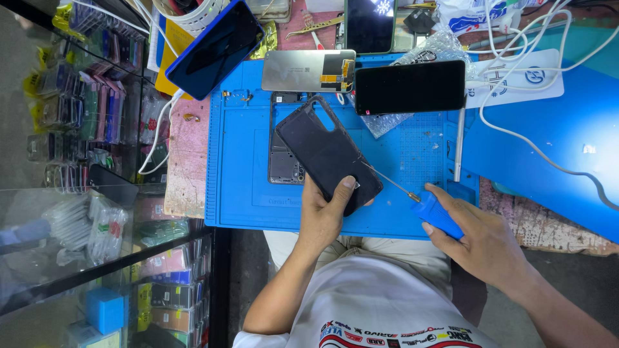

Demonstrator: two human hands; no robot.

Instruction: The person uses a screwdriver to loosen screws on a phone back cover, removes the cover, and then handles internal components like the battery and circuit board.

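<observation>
Now the left hand point(320, 216) clamps the black phone back cover point(329, 153) — right hand point(480, 241) closed on the blue screwdriver point(433, 211), tip at its edge; prying likely needs gentle leverage.

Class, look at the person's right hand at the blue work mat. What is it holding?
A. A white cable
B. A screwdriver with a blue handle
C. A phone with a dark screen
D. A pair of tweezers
B. The right hand grips a screwdriver by its blue handle, the thin metal shaft pointing toward the black phone cover that the left hand holds over the blue mat.
</observation>
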